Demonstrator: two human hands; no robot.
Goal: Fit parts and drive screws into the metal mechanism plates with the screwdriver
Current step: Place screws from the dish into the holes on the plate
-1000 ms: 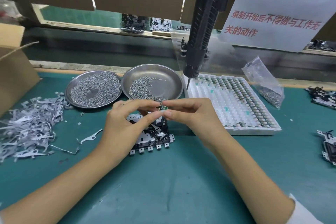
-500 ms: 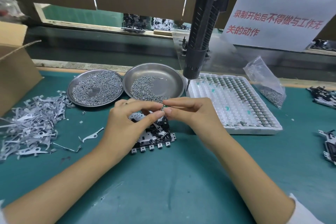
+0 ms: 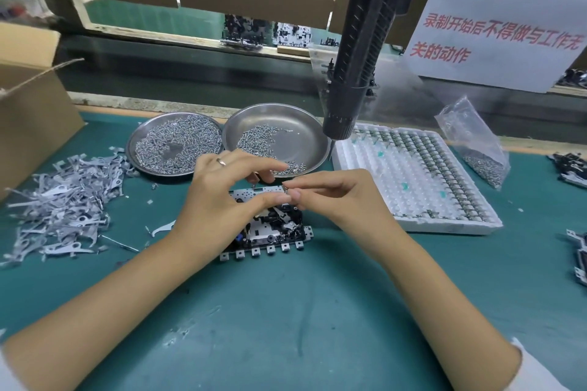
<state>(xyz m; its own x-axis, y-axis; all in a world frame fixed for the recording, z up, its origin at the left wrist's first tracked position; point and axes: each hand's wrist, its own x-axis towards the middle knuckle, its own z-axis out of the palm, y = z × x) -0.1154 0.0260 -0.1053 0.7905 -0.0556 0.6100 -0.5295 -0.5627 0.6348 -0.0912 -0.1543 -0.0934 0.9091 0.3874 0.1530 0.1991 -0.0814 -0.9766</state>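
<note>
At the far left of the desk (image 3: 317, 311) we see a cardboard box (image 3: 28, 111), then a heap of stamped metal levers (image 3: 60, 209). Right of it sit 2 steel dishes of screws, the left dish (image 3: 174, 144) fuller than the right dish (image 3: 279, 140).

Little has changed over the last second: both hands have stayed joined above the plate, only shifting slightly, so we judge the small part is still being readied and not yet seated.

The left hand (image 3: 219, 200) arches over the mechanism plate (image 3: 270, 228), which lies flat at the centre of the desk; its thumb and forefinger curl toward the other hand's tips. The right hand (image 3: 333, 197) comes in from the right, its grip pinched together on a tiny part (image 3: 287, 190), too small to identify.

The screwdriver (image 3: 362, 51) hangs untouched above the right dish and the white tray (image 3: 419, 187). A plastic bag (image 3: 476, 149) leans just right of the tray.
</note>
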